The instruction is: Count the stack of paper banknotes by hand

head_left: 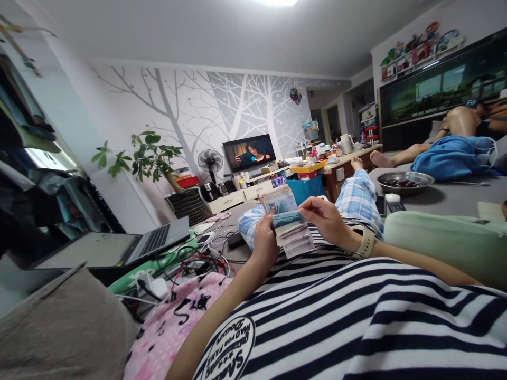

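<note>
A thick stack of banknotes [291, 229] is held above my striped shirt [356, 316]. My left hand [264, 240] grips the stack from the left, thumb pressed on top. My right hand [327, 219] pinches the upper notes from the right, with a pale watch [366, 241] on its wrist. One note is bent upward [279, 199] at the far end of the stack. My legs in blue checked trousers [356, 198] stretch out beyond the hands.
An open laptop [119, 248] sits at the left among cables [198, 264] and a pink cloth [174, 316]. A metal bowl [404, 182] and a remote [395, 205] lie at the right. Another person lies at the far right [455, 126]. A TV [249, 151], fan and plant stand by the wall.
</note>
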A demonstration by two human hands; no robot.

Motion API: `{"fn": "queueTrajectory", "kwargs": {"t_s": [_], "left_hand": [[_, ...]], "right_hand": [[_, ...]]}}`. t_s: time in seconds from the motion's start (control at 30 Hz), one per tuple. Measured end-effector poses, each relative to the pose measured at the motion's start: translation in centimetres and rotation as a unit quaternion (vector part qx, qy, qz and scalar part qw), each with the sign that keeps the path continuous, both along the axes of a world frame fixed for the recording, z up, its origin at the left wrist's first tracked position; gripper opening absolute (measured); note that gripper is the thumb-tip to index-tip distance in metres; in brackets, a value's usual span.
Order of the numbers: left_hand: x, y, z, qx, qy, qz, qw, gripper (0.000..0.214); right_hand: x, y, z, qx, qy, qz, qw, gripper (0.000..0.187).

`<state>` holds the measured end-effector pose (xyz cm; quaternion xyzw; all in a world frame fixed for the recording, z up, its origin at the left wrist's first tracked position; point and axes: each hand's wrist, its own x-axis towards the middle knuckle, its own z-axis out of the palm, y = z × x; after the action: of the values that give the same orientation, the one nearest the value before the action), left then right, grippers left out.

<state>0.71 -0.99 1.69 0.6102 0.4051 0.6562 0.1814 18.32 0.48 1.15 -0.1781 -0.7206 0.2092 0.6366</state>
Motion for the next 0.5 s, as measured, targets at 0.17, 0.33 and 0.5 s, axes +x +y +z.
{"fn": "queueTrajectory", "kwargs": {"t_s": [0.17,0.33,0.5], "left_hand": [[0.2,-1.1,0.6,0.005,0.046,0.004,0.999,0.019],[0.9,-1.6,1.1,-0.017,-0.045,-0.024,0.999,0.015],[1.6,-2.0,1.5,-0.040,-0.109,-0.046,0.992,0.007]], "right_hand": [[0.0,-0.1,-0.1,0.009,0.006,0.002,1.000,0.025],[-0.1,-0.1,-0.3,0.010,0.021,0.012,1.000,0.023],[-0.1,0.1,-0.4,0.005,0.022,0.018,1.000,0.023]]}}
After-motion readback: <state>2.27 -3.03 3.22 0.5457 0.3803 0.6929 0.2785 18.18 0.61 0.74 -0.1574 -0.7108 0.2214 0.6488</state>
